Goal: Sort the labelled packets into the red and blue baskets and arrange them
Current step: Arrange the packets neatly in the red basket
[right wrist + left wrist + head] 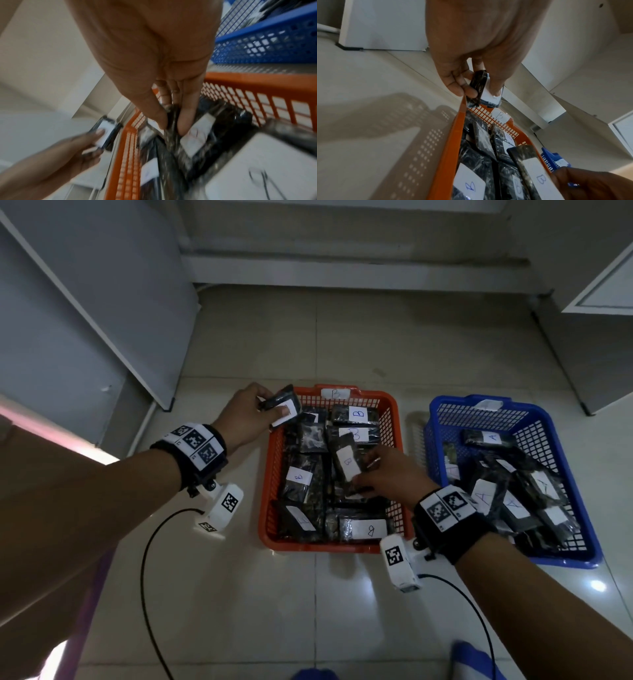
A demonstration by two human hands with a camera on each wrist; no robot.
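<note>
The red basket (270,474) on the floor holds several dark packets with white B labels. To its right, the blue basket (561,440) holds several packets marked A. My left hand (253,412) pinches a dark labelled packet (282,405) above the red basket's far left corner; the left wrist view shows that packet (481,90) between thumb and fingers over the red basket's rim (453,135). My right hand (380,474) grips a B-labelled packet (346,467), tilted up over the middle of the red basket. In the blurred right wrist view its fingertips (185,121) pinch the packet's edge (171,129).
Both baskets stand on a pale tiled floor (342,344). White cabinet panels (102,320) rise at the left, and another cabinet (599,302) stands at the right. Black camera cables (147,559) trail from both wrists across the floor in front.
</note>
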